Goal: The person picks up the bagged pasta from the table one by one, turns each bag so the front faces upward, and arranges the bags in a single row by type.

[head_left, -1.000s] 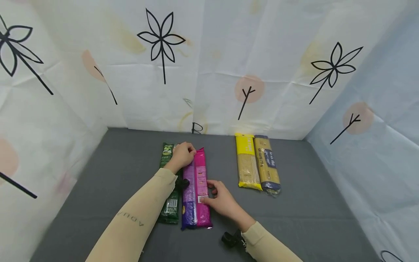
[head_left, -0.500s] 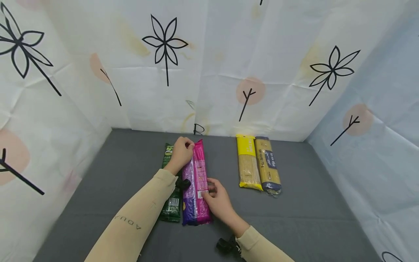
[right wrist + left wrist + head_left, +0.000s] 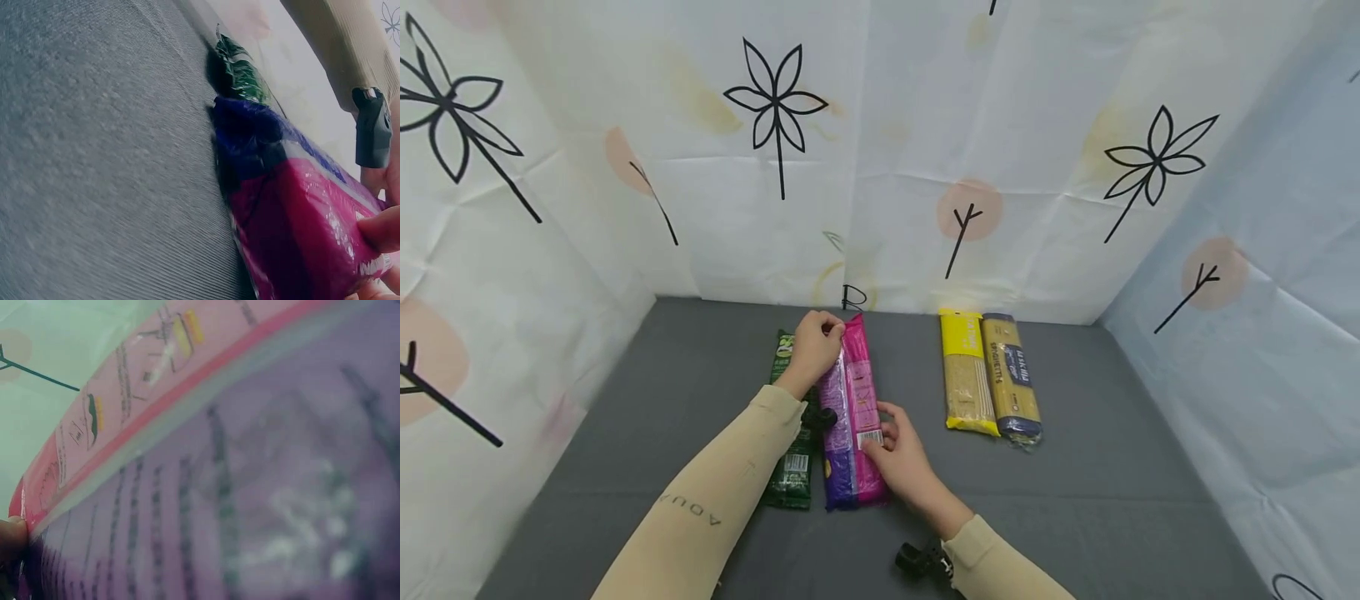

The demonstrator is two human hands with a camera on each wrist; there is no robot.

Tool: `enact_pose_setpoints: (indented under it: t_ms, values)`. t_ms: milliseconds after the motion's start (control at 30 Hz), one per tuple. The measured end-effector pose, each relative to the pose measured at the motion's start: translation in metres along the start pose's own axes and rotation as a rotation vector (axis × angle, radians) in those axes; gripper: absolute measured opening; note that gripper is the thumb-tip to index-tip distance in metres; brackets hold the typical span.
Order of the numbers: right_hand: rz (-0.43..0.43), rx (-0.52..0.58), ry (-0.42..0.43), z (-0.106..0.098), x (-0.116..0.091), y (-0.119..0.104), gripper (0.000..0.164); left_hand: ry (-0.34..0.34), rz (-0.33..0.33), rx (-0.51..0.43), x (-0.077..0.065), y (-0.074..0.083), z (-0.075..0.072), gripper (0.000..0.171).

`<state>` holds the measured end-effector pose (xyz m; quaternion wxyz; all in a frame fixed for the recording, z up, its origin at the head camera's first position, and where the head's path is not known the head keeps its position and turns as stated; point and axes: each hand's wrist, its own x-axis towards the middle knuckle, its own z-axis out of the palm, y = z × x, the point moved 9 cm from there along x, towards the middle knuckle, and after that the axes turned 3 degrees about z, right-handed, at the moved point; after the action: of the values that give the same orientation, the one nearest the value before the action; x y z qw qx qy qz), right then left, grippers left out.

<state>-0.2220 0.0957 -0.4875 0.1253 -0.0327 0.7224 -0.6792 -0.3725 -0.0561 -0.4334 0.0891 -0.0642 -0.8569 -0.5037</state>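
left hand (image 3: 812,346) pinching the far end of the pink pack (image 3: 859,387), right hand (image 3: 906,457) gripping its side nearer the body — it's just right of the green pack (image 3: 794,475). light, matched grips should avoid crumpling it.

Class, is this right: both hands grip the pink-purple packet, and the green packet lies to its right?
Wrong side: the head view shows the green packet to the left of the pink-purple packet, which the left hand and right hand do grip.
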Motion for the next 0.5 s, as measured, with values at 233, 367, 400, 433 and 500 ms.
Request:
enact_pose_setpoints:
  t_ms: [233,367,400,433,500]
  values:
    - [-0.063,-0.076,0.046,-0.014,0.005,-0.004,0.058,0.05,0.01,-0.044,0.003,0.009,-0.009,0.018]
    - [-0.098,-0.12,0.067,-0.019,0.006,-0.013,0.059,0.086,0.026,-0.044,0.002,0.016,-0.013,0.018]
    - [-0.109,-0.133,0.069,-0.02,0.006,-0.016,0.059,0.099,0.031,-0.04,0.002,0.017,-0.015,0.018]
    - [-0.118,-0.147,0.076,-0.021,0.006,-0.018,0.058,0.113,0.037,-0.033,0.001,0.018,-0.016,0.017]
    - [-0.136,-0.196,0.092,-0.024,0.005,-0.024,0.057,0.138,0.041,-0.015,0.001,0.019,-0.019,0.017]
